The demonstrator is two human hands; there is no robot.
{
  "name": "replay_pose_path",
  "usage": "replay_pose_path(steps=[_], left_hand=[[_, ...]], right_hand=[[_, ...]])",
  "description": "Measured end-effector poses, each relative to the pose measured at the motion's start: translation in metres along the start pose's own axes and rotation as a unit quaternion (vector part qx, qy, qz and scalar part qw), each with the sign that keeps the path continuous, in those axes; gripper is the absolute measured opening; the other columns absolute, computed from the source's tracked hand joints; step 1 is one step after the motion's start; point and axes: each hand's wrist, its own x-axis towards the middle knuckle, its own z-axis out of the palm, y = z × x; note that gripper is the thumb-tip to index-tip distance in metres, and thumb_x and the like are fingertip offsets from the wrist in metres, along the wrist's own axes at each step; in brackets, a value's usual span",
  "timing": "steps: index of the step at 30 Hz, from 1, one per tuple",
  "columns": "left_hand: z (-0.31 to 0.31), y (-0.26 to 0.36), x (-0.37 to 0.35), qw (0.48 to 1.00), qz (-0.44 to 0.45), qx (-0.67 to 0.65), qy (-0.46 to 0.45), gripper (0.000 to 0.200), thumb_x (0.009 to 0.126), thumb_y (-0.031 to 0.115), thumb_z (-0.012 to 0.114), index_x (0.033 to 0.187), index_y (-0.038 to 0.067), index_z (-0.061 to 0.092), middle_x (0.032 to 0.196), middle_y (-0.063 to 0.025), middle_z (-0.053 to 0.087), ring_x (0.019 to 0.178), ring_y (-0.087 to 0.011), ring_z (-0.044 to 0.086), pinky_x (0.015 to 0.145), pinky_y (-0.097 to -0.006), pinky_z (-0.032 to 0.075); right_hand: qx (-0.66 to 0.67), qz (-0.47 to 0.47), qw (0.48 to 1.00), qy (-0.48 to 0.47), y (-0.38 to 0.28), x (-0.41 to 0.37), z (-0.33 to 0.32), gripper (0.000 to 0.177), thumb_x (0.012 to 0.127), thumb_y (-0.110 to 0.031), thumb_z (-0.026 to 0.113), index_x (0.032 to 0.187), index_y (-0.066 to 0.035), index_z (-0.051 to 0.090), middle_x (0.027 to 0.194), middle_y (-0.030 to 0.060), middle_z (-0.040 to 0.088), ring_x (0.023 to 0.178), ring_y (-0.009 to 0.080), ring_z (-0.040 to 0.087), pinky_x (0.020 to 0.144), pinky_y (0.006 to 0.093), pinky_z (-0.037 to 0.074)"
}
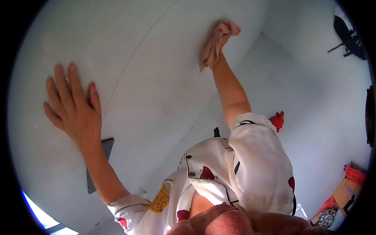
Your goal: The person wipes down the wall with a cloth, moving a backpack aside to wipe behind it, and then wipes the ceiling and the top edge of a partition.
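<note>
Well, the left hand (75,113) lies open on the pale wall (156,78), fingers spread, while the right hand (224,41) grips a crumpled pink cloth (213,47) against that same surface, its fingers mostly hidden. I'd guess at 2 troubles: a loose fold could slide free if the grip slackens, and the left palm could skid on the smooth surface with both arms stretched out. The left forearm (101,172) crosses a grey panel (107,145), so a careless shift might bump it. Farther right there's a small red object (277,121).
</note>
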Motion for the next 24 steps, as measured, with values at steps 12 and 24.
replay_pose_path(steps=[12, 24], left_hand=[[0.048, 0.05, 0.088, 0.973, 0.101, 0.206, -0.009, 0.051, 0.103, 0.047, 0.047, 0.152, 0.031, 0.041, 0.156, 0.0019, 0.042, 0.141, -0.0213, 0.043, 0.112, -0.0515, 0.036], [0.142, -0.02, 0.118, 0.954, 0.238, 0.139, 0.118, 0.05, 0.104, 0.028, 0.053, 0.149, 0.009, 0.042, 0.147, -0.0102, 0.051, 0.127, -0.021, 0.054, 0.109, -0.0291, 0.042]], right_hand=[[-0.07, 0.18, 0.977, -0.093, 0.03, -0.241, 0.015, 0.034, 0.103, -0.037, 0.044, 0.121, -0.008, 0.042, 0.113, 0.0053, 0.049, 0.106, 0.021, 0.051, 0.09, 0.0301, 0.043], [0.037, 0.187, 0.952, -0.241, -0.072, -0.332, 0.093, 0.027, 0.103, -0.035, 0.041, 0.111, -0.009, 0.045, 0.104, 0.0038, 0.048, 0.1, 0.0192, 0.05, 0.087, 0.0293, 0.043]])
